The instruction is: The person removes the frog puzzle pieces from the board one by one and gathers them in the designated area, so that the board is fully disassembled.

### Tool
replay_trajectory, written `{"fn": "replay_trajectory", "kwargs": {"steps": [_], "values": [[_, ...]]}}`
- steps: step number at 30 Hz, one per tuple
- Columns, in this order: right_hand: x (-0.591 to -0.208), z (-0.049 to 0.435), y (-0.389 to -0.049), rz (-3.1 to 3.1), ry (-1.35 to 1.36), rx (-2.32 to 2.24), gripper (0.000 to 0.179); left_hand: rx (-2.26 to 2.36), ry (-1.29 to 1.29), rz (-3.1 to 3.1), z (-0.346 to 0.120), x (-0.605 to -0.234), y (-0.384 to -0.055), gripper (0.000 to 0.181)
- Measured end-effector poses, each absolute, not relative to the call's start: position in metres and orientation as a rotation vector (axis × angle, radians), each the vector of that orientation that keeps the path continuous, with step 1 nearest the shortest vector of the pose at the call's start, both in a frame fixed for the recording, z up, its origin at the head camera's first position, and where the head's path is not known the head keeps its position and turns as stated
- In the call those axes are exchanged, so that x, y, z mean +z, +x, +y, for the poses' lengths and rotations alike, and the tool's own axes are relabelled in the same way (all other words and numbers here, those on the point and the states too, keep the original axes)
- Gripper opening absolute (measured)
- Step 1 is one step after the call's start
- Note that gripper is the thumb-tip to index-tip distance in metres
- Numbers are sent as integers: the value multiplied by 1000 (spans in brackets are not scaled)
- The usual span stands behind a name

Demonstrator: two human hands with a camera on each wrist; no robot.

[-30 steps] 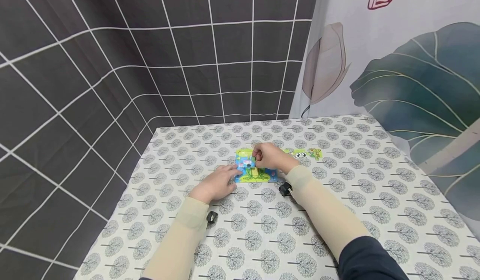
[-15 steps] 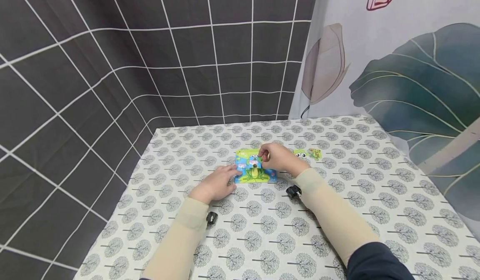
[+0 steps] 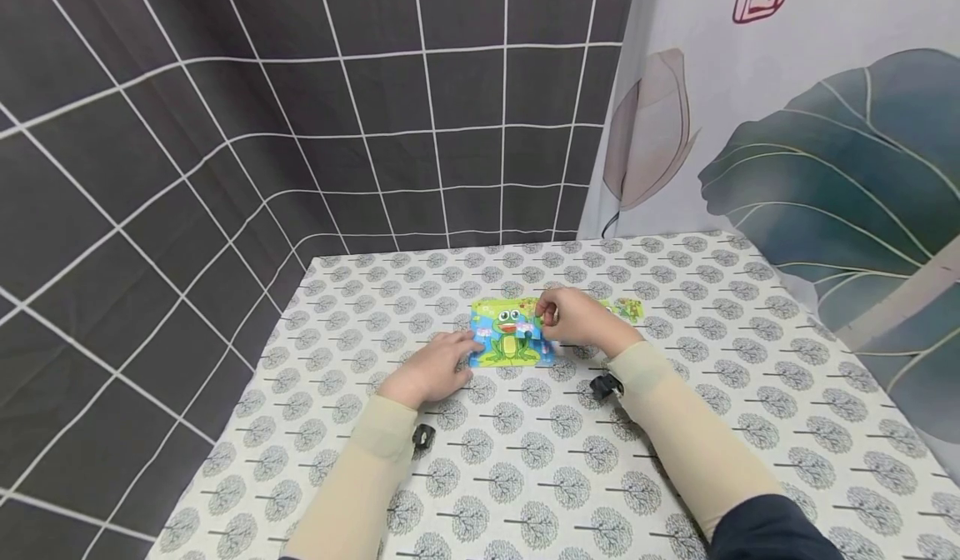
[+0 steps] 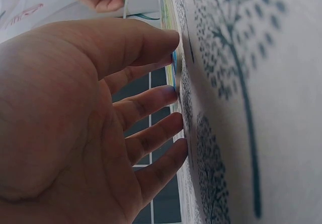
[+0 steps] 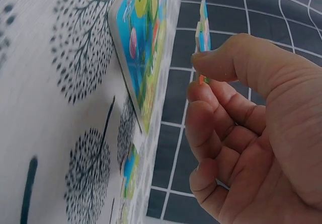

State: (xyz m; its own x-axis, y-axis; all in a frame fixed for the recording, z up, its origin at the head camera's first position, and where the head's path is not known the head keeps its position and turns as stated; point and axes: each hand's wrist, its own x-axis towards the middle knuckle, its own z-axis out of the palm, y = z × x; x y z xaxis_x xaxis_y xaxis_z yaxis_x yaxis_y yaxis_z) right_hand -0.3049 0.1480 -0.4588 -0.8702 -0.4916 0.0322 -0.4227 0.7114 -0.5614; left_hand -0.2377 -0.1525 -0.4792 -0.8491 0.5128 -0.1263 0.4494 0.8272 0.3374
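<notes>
A frog jigsaw puzzle point(image 3: 510, 353), mostly blue and green, lies on the table. My left hand point(image 3: 435, 368) rests at its left side, fingertips touching the edge; in the left wrist view the fingers point(image 4: 146, 103) are spread and fairly straight. Over the puzzle's right part, my right hand point(image 3: 576, 322) pinches a small puzzle piece point(image 5: 204, 32) between thumb and fingertips. This piece is held up, apart from the puzzle, which shows below it in the right wrist view. Part of the puzzle's right side is hidden behind the right hand and piece.
Loose puzzle pieces point(image 3: 628, 309) lie to the right of the puzzle, partly behind the right hand. The tablecloth point(image 3: 517, 477) has a tree print. A dark gridded curtain point(image 3: 390, 160) hangs behind and at the left; a pale leaf-patterned curtain point(image 3: 675, 10) hangs at the right.
My right hand has moved to the right across the puzzle with the pinched piece, uncovering the frog's face and covering more of the loose pieces. My left hand has stayed in place.
</notes>
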Motion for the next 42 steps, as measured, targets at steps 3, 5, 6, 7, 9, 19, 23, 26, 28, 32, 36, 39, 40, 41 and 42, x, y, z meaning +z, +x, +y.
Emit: {"fn": "replay_trajectory", "kwargs": {"steps": [3,5,6,7,9,19,23,26,28,32,36,39,40,41,42], "values": [[-458,154,-303,2780,-740,-886,25,447,749,2800,-152,-479,-238,54],[-459,157,-301,2760,-737,-897,25,443,746,2799,-152,-479,-238,54],[-460,159,-301,2753,-737,-901,25,439,744,2798,-152,-479,-238,54],[-460,161,-301,2749,-737,-898,25,442,743,2798,-152,-479,-238,54],[-462,164,-302,2749,-734,-889,24,449,740,2798,-152,-479,-237,55],[-465,178,-304,2735,-688,-868,23,476,745,2794,-154,-479,-237,54],[-465,185,-304,2692,-677,-877,22,487,744,2790,-154,-479,-238,54],[-464,189,-304,2657,-686,-890,22,484,740,2791,-153,-478,-238,54],[-462,191,-303,2646,-684,-886,22,478,733,2792,-153,-478,-238,54],[-459,196,-301,2635,-664,-866,21,492,732,2796,-154,-479,-238,53],[-458,201,-301,2628,-611,-849,22,484,732,2796,-154,-480,-238,53],[-459,205,-302,2631,-605,-840,22,467,728,2798,-154,-481,-238,54],[-460,206,-303,2636,-606,-834,22,466,728,2798,-154,-481,-238,54],[-461,207,-303,2643,-615,-828,22,462,728,2798,-154,-481,-239,54],[-462,208,-304,2649,-622,-823,21,462,729,2797,-154,-481,-239,54]]}}
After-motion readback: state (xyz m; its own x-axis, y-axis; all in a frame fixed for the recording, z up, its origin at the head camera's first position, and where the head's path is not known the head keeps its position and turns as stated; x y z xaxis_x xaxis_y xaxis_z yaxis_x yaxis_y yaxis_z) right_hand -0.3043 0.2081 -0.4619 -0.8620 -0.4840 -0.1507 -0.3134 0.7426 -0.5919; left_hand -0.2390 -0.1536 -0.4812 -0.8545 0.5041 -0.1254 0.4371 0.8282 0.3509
